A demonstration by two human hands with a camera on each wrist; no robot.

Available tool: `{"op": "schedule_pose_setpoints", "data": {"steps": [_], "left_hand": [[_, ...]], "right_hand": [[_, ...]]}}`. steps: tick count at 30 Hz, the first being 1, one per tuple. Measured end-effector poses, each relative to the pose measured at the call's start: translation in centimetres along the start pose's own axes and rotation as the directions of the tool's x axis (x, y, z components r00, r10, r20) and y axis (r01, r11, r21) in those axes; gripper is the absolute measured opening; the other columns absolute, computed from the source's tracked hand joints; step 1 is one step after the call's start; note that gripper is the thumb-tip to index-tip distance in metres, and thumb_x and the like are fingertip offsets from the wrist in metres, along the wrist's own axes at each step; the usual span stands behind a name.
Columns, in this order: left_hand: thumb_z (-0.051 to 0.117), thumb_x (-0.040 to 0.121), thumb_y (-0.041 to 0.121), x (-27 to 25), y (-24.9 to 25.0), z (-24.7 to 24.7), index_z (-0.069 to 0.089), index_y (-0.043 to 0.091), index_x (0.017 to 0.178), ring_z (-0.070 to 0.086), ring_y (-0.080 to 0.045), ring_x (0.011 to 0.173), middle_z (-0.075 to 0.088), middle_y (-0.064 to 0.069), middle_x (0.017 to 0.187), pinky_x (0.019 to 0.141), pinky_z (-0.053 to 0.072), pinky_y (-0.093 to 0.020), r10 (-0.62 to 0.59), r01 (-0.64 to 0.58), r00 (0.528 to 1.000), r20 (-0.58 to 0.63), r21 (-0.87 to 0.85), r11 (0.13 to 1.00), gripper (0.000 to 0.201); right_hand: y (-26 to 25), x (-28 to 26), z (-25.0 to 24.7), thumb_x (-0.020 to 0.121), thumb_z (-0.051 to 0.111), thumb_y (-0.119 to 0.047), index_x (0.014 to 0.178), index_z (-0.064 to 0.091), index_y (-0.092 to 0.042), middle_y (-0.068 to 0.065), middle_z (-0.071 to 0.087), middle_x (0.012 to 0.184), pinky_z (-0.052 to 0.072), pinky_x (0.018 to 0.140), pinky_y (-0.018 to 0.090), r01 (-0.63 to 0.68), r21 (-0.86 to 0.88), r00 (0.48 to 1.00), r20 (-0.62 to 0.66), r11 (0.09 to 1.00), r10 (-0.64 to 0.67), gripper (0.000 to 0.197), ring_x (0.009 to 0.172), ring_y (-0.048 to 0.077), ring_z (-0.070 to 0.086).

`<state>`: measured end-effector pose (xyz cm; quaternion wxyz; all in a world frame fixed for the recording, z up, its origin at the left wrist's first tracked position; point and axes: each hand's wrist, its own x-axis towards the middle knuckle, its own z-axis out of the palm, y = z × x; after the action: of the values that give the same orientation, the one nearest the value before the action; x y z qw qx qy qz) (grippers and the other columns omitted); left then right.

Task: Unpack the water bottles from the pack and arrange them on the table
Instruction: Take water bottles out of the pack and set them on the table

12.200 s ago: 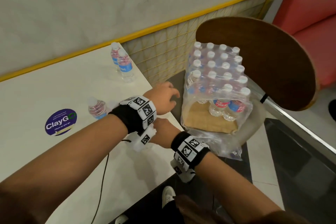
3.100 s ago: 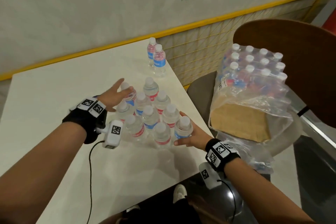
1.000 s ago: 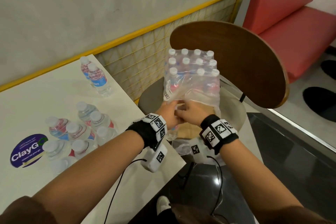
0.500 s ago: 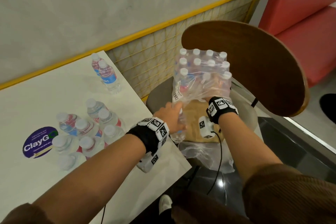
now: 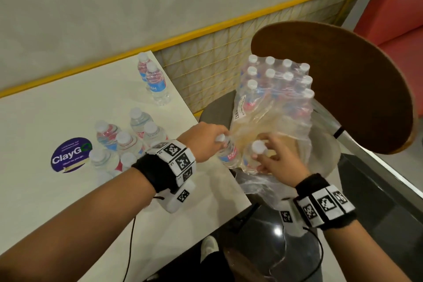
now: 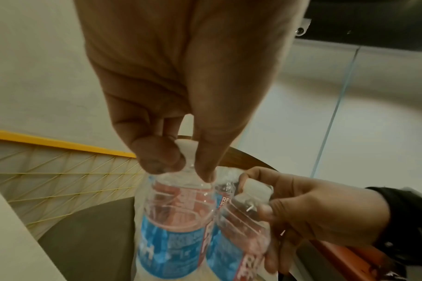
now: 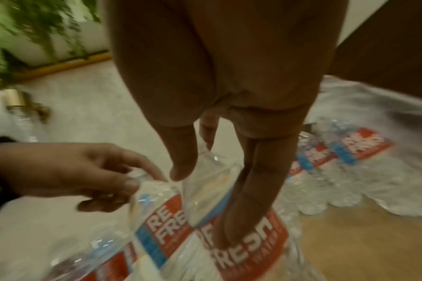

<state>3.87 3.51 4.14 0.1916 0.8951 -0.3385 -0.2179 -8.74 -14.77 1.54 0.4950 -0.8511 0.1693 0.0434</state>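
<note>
Beside the table (image 5: 68,103), where several bottles (image 5: 128,142) already stand, each hand's grip pinches a fresh bottle's neck, with roughly a dozen left in the pack (image 5: 277,89).

A café or eatery; red booth seat (image 5: 393,14); table sticker (image 5: 71,154).

Clear bottles (image 5: 227,154) carry red-and-blue labels; caps (image 5: 258,145) are white.
</note>
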Motion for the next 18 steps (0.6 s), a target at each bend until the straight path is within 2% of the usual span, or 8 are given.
{"op": "schedule_pose_setpoints", "data": {"steps": [3, 7, 9, 11, 13, 15, 16, 18], "left_hand": [[0.057, 0.090, 0.033, -1.2, -0.3, -0.6, 0.058, 0.027, 0.122, 0.060, -0.027, 0.104, 0.065, -0.010, 0.114, 0.089, 0.050, -0.038, -0.009, 0.010, 1.000, -0.018, 0.054, 0.998, 0.033], [0.053, 0.091, 0.024, -2.7, -1.8, -0.8, 0.060, 0.022, 0.120, 0.059, -0.030, 0.106, 0.063, -0.009, 0.116, 0.088, 0.050, -0.038, -0.070, 0.051, 0.995, 0.068, 0.241, 0.969, 0.030], [0.052, 0.090, 0.020, -3.2, -3.0, -0.8, 0.061, 0.020, 0.118, 0.060, -0.029, 0.103, 0.064, -0.010, 0.114, 0.083, 0.049, -0.033, -0.097, 0.063, 0.990, 0.099, 0.299, 0.952, 0.029], [0.051, 0.090, 0.018, -3.8, -4.1, -1.1, 0.056, 0.023, 0.124, 0.059, -0.027, 0.105, 0.063, -0.009, 0.117, 0.082, 0.046, -0.032, -0.109, 0.065, 0.987, 0.120, 0.327, 0.943, 0.034], [0.054, 0.090, 0.021, -4.8, -5.0, -1.8, 0.044, 0.029, 0.136, 0.057, -0.026, 0.110, 0.059, -0.009, 0.122, 0.087, 0.045, -0.033, -0.116, 0.071, 0.983, 0.145, 0.284, 0.956, 0.048], [0.057, 0.090, 0.026, -6.3, -5.5, -2.9, 0.031, 0.031, 0.145, 0.058, -0.023, 0.106, 0.060, -0.008, 0.116, 0.085, 0.044, -0.030, -0.079, 0.049, 0.988, 0.132, 0.212, 0.976, 0.060], [0.058, 0.090, 0.028, -7.3, -5.7, -3.5, 0.029, 0.031, 0.146, 0.059, -0.021, 0.099, 0.062, -0.005, 0.109, 0.082, 0.043, -0.027, -0.048, 0.033, 0.994, 0.093, 0.155, 0.987, 0.063], [0.060, 0.090, 0.029, -9.2, -6.5, -4.9, 0.036, 0.031, 0.142, 0.060, -0.013, 0.084, 0.065, 0.001, 0.095, 0.076, 0.045, -0.021, -0.003, 0.002, 1.000, -0.024, -0.026, 1.000, 0.057]], "right_hand": [[-2.0, -1.6, 1.7, 0.089, 0.063, -0.021, 0.106, 0.045, -0.039, -0.004, 0.064, 0.098, 0.060, 0.069, 0.035, 0.058, -0.073, 0.995, 0.087, 0.996, -0.052, 0.030, 0.072, 0.017, 0.070], [-3.3, -1.3, 4.8, 0.089, 0.063, -0.022, 0.107, 0.045, -0.035, 0.006, 0.067, 0.099, 0.060, 0.066, 0.040, 0.066, -0.044, 0.985, 0.161, 0.997, -0.058, 0.028, 0.067, 0.021, 0.070], [-3.6, -0.7, 7.0, 0.089, 0.062, -0.020, 0.109, 0.045, -0.030, 0.007, 0.063, 0.103, 0.060, 0.062, 0.034, 0.075, -0.012, 0.975, 0.212, 0.997, -0.071, 0.028, 0.065, 0.022, 0.069], [-3.7, -0.5, 9.0, 0.090, 0.061, -0.023, 0.119, 0.043, -0.027, 0.006, 0.056, 0.112, 0.055, 0.055, 0.020, 0.093, 0.006, 0.967, 0.237, 0.996, -0.092, 0.035, 0.066, 0.019, 0.066], [-3.5, -0.3, 10.0, 0.089, 0.062, -0.030, 0.130, 0.039, -0.028, 0.005, 0.051, 0.122, 0.050, 0.054, 0.015, 0.073, -0.007, 0.969, 0.237, 0.997, -0.069, 0.047, 0.076, 0.017, 0.063], [-2.8, -0.4, 10.4, 0.086, 0.062, -0.041, 0.136, 0.033, -0.033, 0.001, 0.049, 0.127, 0.057, 0.062, 0.024, -0.004, 0.007, 0.972, 0.234, 1.000, 0.002, 0.059, 0.083, 0.018, 0.065], [-2.4, -0.6, 10.5, 0.083, 0.062, -0.049, 0.139, 0.030, -0.035, 0.001, 0.048, 0.130, 0.058, 0.068, 0.029, -0.058, 0.020, 0.969, 0.244, 0.998, 0.051, 0.066, 0.088, 0.018, 0.066], [-1.2, -1.0, 10.5, 0.072, 0.063, -0.065, 0.145, 0.021, -0.034, 0.001, 0.044, 0.141, 0.055, 0.079, 0.031, -0.148, -0.041, 0.949, 0.274, 0.988, 0.153, 0.090, 0.108, 0.021, 0.061]]}}
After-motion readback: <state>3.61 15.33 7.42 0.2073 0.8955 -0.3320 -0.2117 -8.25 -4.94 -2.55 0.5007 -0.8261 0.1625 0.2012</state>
